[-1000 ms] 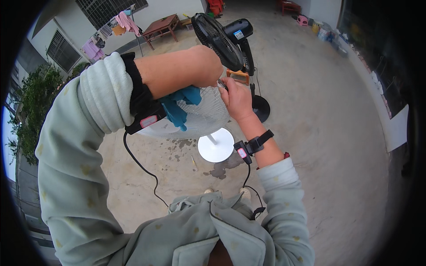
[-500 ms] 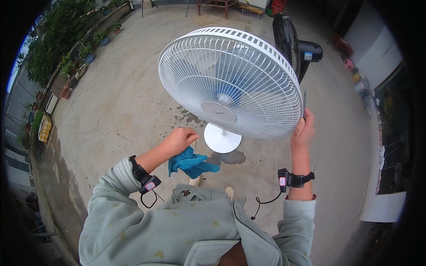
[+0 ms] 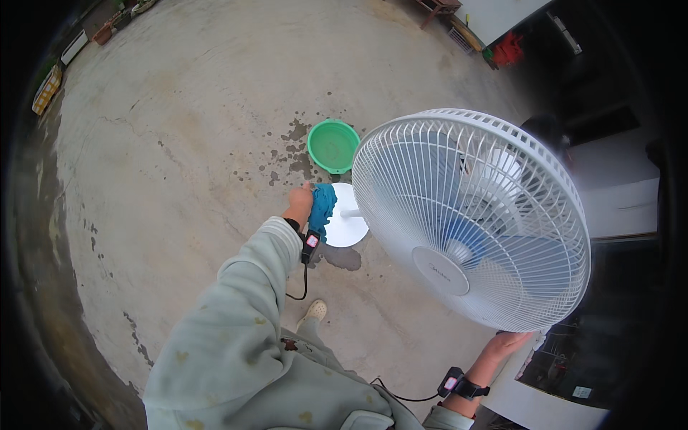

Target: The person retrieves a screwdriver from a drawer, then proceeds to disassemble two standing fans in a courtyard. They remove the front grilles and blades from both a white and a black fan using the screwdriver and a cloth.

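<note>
A teal cloth (image 3: 323, 208) hangs crumpled from my left hand (image 3: 299, 202), whose fingers are closed on it. In the picture the cloth overlaps the left edge of the round white fan base (image 3: 345, 228); whether it touches the base, I cannot tell. The white pedestal fan (image 3: 441, 269) has translucent blue blades behind a wire guard, and its large head fills the right side. At the lower rim of that guard my right hand (image 3: 507, 344) grips the fan, its fingertips partly hidden by the cage.
A green basin (image 3: 333, 146) stands on the concrete just beyond the fan base, with wet patches (image 3: 339, 259) around. Behind the guard, a dark shape (image 3: 546, 132) is mostly hidden. A white wall and dark window (image 3: 591, 351) lie close on the right. Planters line the far left.
My view has turned right and down, bringing the green basin into sight. The left hand has carried the cloth forward beside the fan base. My right hand has shifted to the guard's lower rim.
</note>
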Motion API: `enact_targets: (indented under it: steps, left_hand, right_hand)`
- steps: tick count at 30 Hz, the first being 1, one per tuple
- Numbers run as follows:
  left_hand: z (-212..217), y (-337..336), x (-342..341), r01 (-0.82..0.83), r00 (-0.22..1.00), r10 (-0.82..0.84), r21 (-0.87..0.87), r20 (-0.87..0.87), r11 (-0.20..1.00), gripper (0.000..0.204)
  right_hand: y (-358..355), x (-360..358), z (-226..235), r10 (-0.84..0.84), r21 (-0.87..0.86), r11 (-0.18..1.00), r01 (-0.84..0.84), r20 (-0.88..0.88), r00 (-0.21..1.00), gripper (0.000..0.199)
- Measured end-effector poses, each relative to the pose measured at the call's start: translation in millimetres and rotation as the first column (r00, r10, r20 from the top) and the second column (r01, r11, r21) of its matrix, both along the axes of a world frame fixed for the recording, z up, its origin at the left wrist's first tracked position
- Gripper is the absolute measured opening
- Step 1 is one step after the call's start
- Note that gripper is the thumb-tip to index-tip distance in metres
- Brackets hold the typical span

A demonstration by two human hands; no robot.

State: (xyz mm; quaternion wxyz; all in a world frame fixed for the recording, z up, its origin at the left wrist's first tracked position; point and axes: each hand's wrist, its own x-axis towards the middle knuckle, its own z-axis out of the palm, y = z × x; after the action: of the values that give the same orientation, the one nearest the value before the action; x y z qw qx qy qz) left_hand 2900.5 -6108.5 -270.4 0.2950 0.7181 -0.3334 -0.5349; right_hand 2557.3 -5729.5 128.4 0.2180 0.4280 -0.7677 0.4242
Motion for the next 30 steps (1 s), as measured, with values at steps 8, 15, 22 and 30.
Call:
enact_targets:
  steps: [8,15,22,30]
  left_hand:
    - [4,-48,-64,-0.046,0.998,0.046,0.0,-0.034,0.999,0.059]
    - [10,-50,-63,-0.143,0.945,0.196,0.209,-0.261,0.967,0.063]
    - [17,-150,-61,0.141,0.682,-0.092,0.007,-0.725,0.99,0.052]
    - [226,35,58,-0.071,0.847,-0.082,-0.265,-0.526,0.962,0.03]
  right_hand:
    - [23,-13,-21,-0.129,-0.087,0.989,0.123,-0.057,0.99,0.059]
    - [24,-10,-21,-0.103,-0.075,0.992,0.097,-0.074,0.992,0.067]
    - [13,1,-12,-0.048,-0.082,0.996,0.042,-0.08,0.996,0.063]
    - [-2,16,0,0.26,-0.162,0.963,-0.216,0.346,0.901,0.05]
